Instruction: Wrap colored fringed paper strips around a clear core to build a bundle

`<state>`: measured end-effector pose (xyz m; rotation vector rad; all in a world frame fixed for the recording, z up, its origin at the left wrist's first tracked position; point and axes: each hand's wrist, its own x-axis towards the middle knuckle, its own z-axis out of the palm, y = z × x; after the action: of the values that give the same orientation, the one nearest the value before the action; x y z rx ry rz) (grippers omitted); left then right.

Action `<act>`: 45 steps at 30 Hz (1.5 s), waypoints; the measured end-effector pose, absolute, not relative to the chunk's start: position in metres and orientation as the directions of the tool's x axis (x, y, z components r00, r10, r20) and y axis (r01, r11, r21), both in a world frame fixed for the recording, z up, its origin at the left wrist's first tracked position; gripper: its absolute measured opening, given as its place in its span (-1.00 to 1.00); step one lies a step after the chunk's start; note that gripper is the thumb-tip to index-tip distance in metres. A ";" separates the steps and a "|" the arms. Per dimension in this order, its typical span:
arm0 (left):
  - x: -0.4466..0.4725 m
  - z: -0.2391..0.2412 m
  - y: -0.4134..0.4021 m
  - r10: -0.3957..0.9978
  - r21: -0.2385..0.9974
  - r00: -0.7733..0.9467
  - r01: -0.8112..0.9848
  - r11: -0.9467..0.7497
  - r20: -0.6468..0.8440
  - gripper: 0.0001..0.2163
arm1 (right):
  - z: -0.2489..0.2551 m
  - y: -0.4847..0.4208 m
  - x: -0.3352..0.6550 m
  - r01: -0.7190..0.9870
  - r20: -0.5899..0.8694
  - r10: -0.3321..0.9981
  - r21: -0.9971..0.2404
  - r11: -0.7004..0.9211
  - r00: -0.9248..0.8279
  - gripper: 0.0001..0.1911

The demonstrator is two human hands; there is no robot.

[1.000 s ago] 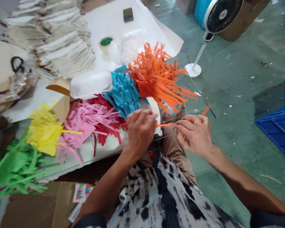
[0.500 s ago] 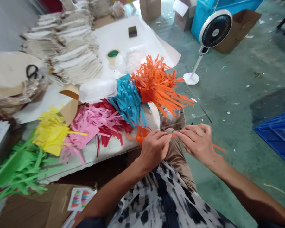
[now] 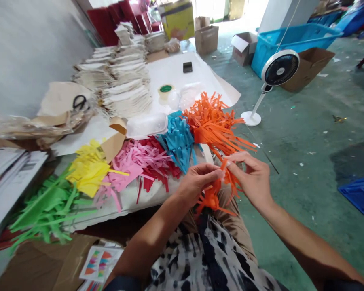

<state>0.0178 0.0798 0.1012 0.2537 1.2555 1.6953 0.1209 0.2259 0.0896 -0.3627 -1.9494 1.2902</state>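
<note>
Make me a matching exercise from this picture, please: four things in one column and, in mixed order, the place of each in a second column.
Things:
1. scissors
2. fan
3. small orange paper bundle
4. green paper strips

Places:
a. stands on the floor
b. pinched between the left hand and the right hand
c. lies on a beige paper pile
d. nearest the left edge of the picture

Pairs: 1-c, 2-a, 3-b, 4-d.
</note>
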 end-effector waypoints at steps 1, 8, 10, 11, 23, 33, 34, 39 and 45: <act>0.018 0.099 0.082 0.757 0.851 -0.578 -0.522 -0.056 -0.305 -0.69 | 0.088 0.223 0.115 -0.173 0.326 0.631 -0.940 0.292 -0.704 -0.95; 0.018 0.090 0.090 0.681 0.871 -0.717 -0.423 -0.251 -0.152 -0.75 | 0.081 0.211 0.092 -0.189 0.074 0.631 -0.975 -0.118 -0.772 -0.86; 0.018 0.087 0.088 0.650 0.864 -0.741 -0.427 -0.268 -0.165 -0.74 | 0.081 0.212 0.090 -0.183 0.079 0.594 -0.976 -0.116 -0.801 -0.86; 0.018 0.085 0.086 0.633 0.865 -0.757 -0.419 -0.275 -0.165 -0.74 | 0.081 0.214 0.090 -0.177 0.083 0.558 -0.977 -0.116 -0.826 -0.85; -0.012 0.068 0.065 0.525 0.855 -0.812 -0.442 -0.270 -0.254 -0.70 | 0.124 0.225 -0.043 -0.108 0.308 0.223 -0.774 0.624 -0.925 -0.70; -0.017 0.052 0.029 0.447 0.865 -0.826 -0.464 -0.193 -0.344 -0.71 | 0.111 0.164 -0.235 -0.117 0.064 -0.101 -0.317 0.941 -0.993 -0.90; -0.018 0.051 0.028 0.440 0.855 -0.829 -0.471 -0.217 -0.345 -0.69 | 0.108 0.162 -0.239 -0.115 0.047 -0.105 -0.315 0.942 -0.993 -0.89; -0.025 0.051 0.024 0.435 0.823 -0.831 -0.491 -0.285 -0.346 -0.63 | 0.102 0.176 -0.233 -0.123 0.079 -0.101 -0.364 0.923 -0.992 -0.77; -0.024 0.066 0.023 0.470 0.829 -0.824 -0.481 -0.286 -0.316 -0.66 | 0.104 0.189 -0.204 -0.108 0.203 -0.006 -0.497 0.861 -0.979 -0.78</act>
<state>-0.0243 0.0230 0.0658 -0.0133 1.3793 2.1320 -0.2040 0.1891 0.1042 0.0876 -2.8408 0.7755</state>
